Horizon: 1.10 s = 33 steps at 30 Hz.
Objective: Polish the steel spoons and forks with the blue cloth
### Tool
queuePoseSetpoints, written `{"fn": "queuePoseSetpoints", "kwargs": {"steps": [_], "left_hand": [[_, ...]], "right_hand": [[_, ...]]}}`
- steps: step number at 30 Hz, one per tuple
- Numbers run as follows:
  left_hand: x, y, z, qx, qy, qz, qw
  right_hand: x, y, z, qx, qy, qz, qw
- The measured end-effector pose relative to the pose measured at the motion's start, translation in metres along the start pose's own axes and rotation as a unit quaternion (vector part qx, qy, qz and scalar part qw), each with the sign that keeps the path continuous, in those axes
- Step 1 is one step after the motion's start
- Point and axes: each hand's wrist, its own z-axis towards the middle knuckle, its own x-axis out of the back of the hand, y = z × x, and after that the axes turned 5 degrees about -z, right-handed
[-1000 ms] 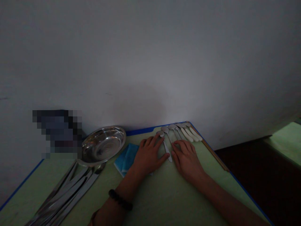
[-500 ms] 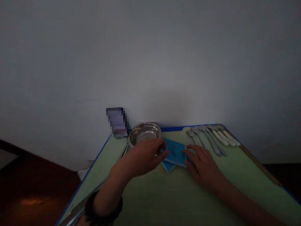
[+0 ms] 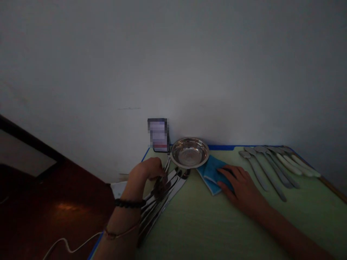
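Observation:
My left hand point(image 3: 151, 169) bends down over the cutlery point(image 3: 173, 189) on the table's left side. Its fingers are curled inward among the handles, blurred, and which piece they hold, if any, I cannot make out. A folded blue cloth point(image 3: 213, 175) with pale edging lies right of centre, partly against the bowl. My right hand point(image 3: 238, 186) grips its right side, thumb at the near edge and fingers on top. Behind the cloth, against the wall, stands a shiny round metal bowl point(image 3: 189, 162).
Several spoons point(image 3: 268, 173) lie side by side at the right, beside white-handled cutlery point(image 3: 292, 166). A phone point(image 3: 159, 135) leans on the wall left of the bowl. The green table point(image 3: 200, 227) has blue edging. A white cable point(image 3: 65, 243) runs over the dark floor.
My left hand has moved from the cloth to the cutlery on the left. The right hand stays at the cloth, which is now more folded. The view has shifted left.

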Motion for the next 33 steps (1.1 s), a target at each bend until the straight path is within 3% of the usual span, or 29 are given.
{"fn": "queuePoseSetpoints", "kwargs": {"steps": [4, 10, 18, 22, 25, 28, 30, 33], "left_hand": [[-0.001, -0.006, 0.005, 0.011, -0.033, -0.037, 0.999], [0.005, -0.015, 0.0, -0.009, -0.003, -0.07, 0.997], [0.022, -0.02, -0.041, -0.027, 0.127, -0.078, 0.988], [0.027, -0.01, -0.067, -0.04, 0.193, -0.062, 0.978], [0.023, 0.009, -0.08, -0.094, 0.225, -0.051, 0.969], [0.015, 0.032, -0.083, -0.229, 0.244, -0.024, 0.942], [0.011, 0.046, -0.083, -0.286, 0.246, -0.038, 0.925], [0.008, 0.064, -0.085, -0.305, 0.25, -0.072, 0.916]], "right_hand": [[-0.001, 0.002, -0.001, 0.003, 0.0, -0.002, 1.0], [-0.002, 0.002, -0.001, -0.003, -0.001, -0.003, 1.0], [0.006, -0.004, 0.0, -0.017, -0.022, -0.012, 1.0], [0.016, -0.012, 0.006, -0.05, -0.055, -0.017, 0.997], [0.038, -0.004, 0.017, -0.079, -0.075, -0.001, 0.994], [0.076, 0.019, 0.033, -0.11, -0.066, 0.018, 0.992], [0.104, 0.036, 0.043, -0.173, -0.033, 0.101, 0.979], [0.135, 0.054, 0.052, -0.246, 0.053, 0.247, 0.936]]}}
